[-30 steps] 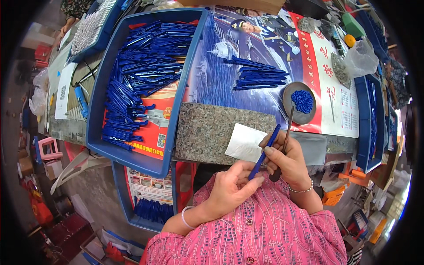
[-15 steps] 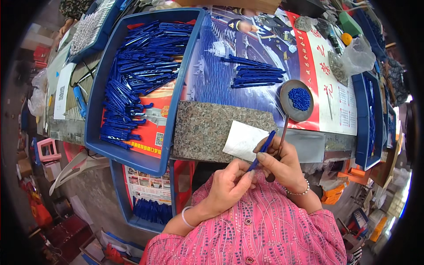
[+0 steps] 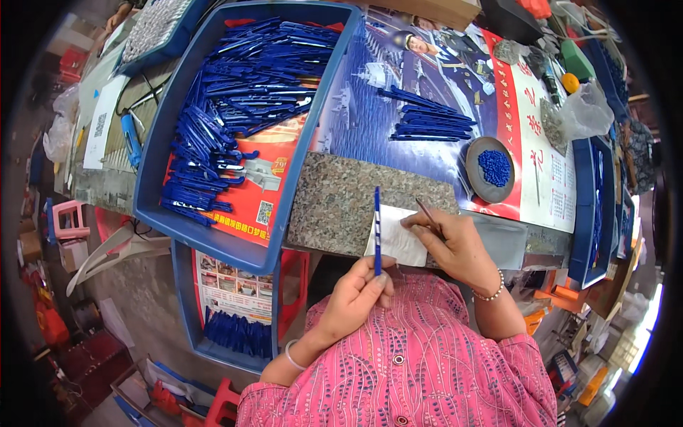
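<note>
My left hand (image 3: 359,297) pinches the lower end of a slim blue strip (image 3: 378,228), which stands nearly upright in the picture, with pale patches along it. My right hand (image 3: 461,250) is closed round a thin brown stick-like tool (image 3: 428,212); its fingertips are at the white paper (image 3: 407,245) and its working end cannot be made out. The paper lies on a speckled granite slab (image 3: 348,192) at the table's near edge. Beyond my right hand, a round dark dish (image 3: 478,186) holds small blue pellets (image 3: 494,167). Several similar blue strips (image 3: 432,122) lie farther back.
A large blue tray (image 3: 279,206) full of blue strips stands at the left. Below it is another blue tray (image 3: 186,302) with more strips. Farther right are a clear plastic bag (image 3: 587,108), an orange ball-like thing (image 3: 570,82) and a blue bin (image 3: 578,203).
My hands have moved apart. The blue strip has swung from tilted to nearly upright in my left hand. My right hand has let go of it and moved to the paper with the tool.
</note>
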